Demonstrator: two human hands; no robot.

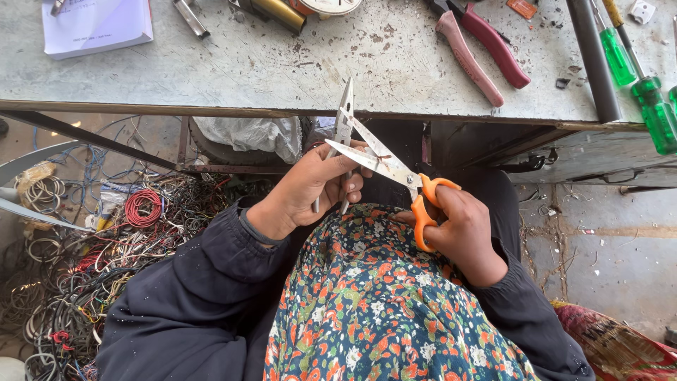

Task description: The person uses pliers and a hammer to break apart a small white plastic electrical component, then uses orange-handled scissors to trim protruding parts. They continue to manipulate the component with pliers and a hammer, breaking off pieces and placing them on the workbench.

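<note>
Orange-handled scissors (395, 173) open between both hands, just below the workbench edge (282, 113).

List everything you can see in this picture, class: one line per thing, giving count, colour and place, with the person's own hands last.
Scissors: one, orange handles, open steel blades, below the bench edge.
Metal strip: one, silver, upright between the blades.
Workbench: one, worn grey, across the top.
Pliers: one, maroon handles, bench top right.
Screwdrivers: at least two, green handles, bench far right.
Booklet: one, white, bench top left.
Wire heap: many tangled coils, red and grey, floor left.
Floral cloth: one, orange and blue, lap.
Left hand: grips the metal strip.
Right hand: in the scissors' handles.
</note>
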